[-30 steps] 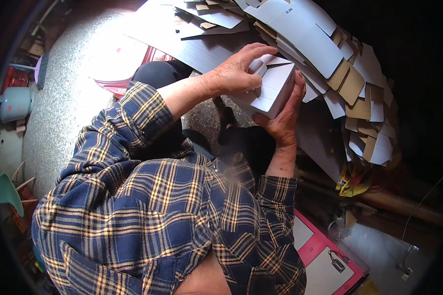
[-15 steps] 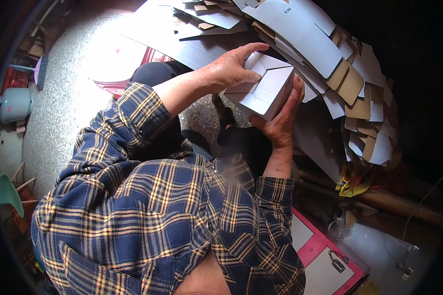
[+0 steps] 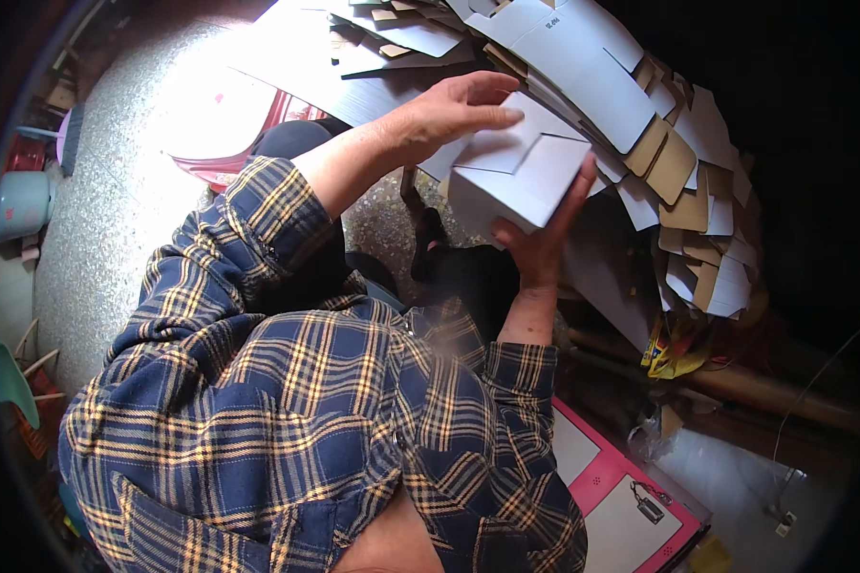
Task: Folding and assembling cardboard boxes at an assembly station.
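A speckled floor (image 3: 96,258) stretches along the left of the room, brightly lit at its far end, with a blue-grey canister (image 3: 24,205) at the left edge. On the far side stands a pale counter (image 3: 377,91). Flattened cartons (image 3: 583,72), white outside and brown within, overlap in a heap that curves from the far middle round to the right. A yellow package (image 3: 674,353) sits below the heap's near end, and a pink-and-white case (image 3: 631,501) lies in the near right.

The white box (image 3: 521,177) is held up between the two hands, above the floor and just left of the heap, tilted so that its folded top panels face up. The right hand (image 3: 545,224) grasps it from the near right, thumb against the near face and fingers along the right side. The left hand (image 3: 454,115) is at the far left edge, half open: its thumb reaches over the top panels and its fingers curve beyond them. Whether those fingers grip the box cannot be told.
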Tool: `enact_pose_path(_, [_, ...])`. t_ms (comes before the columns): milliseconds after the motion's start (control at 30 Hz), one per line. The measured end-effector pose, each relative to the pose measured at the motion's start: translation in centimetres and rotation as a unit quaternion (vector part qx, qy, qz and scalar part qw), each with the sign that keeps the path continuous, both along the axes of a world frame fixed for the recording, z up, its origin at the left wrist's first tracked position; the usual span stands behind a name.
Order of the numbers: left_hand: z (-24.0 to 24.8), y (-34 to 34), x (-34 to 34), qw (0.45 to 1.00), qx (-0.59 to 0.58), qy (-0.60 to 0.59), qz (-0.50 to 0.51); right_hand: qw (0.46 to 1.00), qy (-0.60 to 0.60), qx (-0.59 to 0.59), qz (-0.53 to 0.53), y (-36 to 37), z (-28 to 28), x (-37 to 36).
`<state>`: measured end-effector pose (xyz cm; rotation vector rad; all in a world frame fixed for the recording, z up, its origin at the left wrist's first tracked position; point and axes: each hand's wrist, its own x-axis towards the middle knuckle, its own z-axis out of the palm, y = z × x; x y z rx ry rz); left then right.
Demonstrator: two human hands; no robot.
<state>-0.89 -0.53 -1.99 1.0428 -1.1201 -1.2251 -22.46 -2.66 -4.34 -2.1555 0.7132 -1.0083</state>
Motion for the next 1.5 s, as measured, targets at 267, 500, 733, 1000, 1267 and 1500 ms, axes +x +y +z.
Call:
enact_pose_path(267, [0.0, -0.5, 0.7, 0.999, 0.029, 0.021, -0.022, 0.993, -0.107, 0.019, -0.042, 1.5, 2.4, 1.7])
enact_pose_path(500, [-0.2, -0.2, 1.3, 1.000, 0.010, -0.016, -0.003, 0.958, -0.240, 0.137, -0.073, 2.2, 3.3, 1.8])
enact_pose_path(733, [0.4, -0.3, 0.7, 0.995, -0.004, -0.001, -0.096, 0.966, -0.200, 0.098, -0.128, 1.7, 1.4, -0.1])
enact_pose_path(1000, [1.3, 0.2, 1.8, 0.978, -0.020, 0.048, -0.202, 0.883, -0.363, 0.260, -0.144, 2.4, 2.8, 0.9])
enact_pose_path(1267, [1.5, 0.4, 1.0, 0.912, -0.224, -0.342, -0.015, 0.894, -0.262, 0.341, -0.126, 1.7, 2.0, -0.8])
enact_pose_path(1500, [2.1, 0.5, 1.1, 0.866, -0.252, -0.428, 0.063, 0.759, -0.379, 0.527, 0.055, 0.4, 1.0, -1.6])
